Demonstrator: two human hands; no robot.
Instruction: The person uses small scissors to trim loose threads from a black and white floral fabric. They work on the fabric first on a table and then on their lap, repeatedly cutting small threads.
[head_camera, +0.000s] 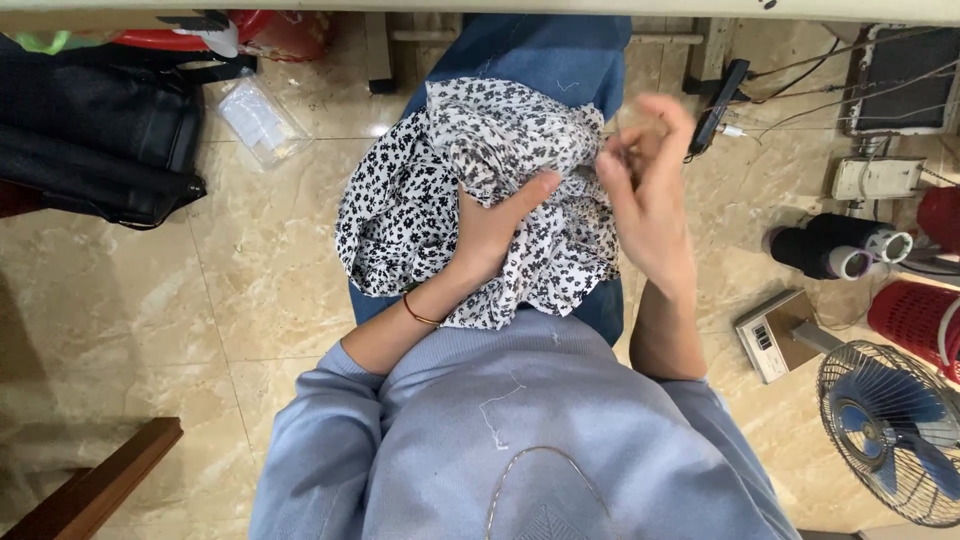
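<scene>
A white cloth with a small black flower print (420, 190) lies bunched on my lap over blue jeans (545, 55). My left hand (490, 225) presses into the middle of the cloth and grips a fold, thumb pointing right. My right hand (645, 185) is raised just right of the cloth, fingers pinched together near its edge; it is blurred, and I cannot see whether it holds a thread or needle. A thin bracelet (420, 312) sits on my left wrist. Loose white threads cling to my light blue sweater (530, 430).
Black bags (95, 140) and a clear plastic packet (258, 118) lie on the marble floor at left. At right stand dark thread cones (835, 248), a small grey box (772, 335), a red basket (920, 315) and a floor fan (895, 430). A wooden piece (100, 485) is at lower left.
</scene>
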